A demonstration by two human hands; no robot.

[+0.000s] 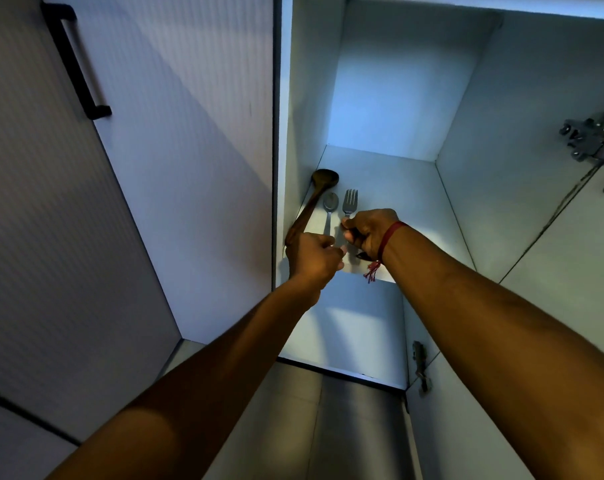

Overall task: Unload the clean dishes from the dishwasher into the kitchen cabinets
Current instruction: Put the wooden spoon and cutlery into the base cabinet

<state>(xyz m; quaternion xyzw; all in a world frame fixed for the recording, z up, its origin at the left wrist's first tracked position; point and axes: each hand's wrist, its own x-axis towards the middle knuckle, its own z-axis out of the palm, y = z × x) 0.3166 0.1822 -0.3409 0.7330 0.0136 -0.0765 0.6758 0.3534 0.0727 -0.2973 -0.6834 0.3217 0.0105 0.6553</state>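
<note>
Both my arms reach up into an open upper cabinet. On its white shelf [397, 188] lie a dark wooden spoon [323, 188] against the left wall, a metal spoon [330, 206] beside it and a metal fork [350, 201] to the right. My right hand [369, 232], with a red thread at the wrist, grips the fork's handle. My left hand [314, 259] is at the shelf's front edge with curled fingers over the metal spoon's handle end; what it holds is hidden.
A closed cabinet door [137, 168] with a black bar handle [75, 60] is on the left. The open door's metal hinges [594, 140] show on the right wall. The shelf's right half and back are bare.
</note>
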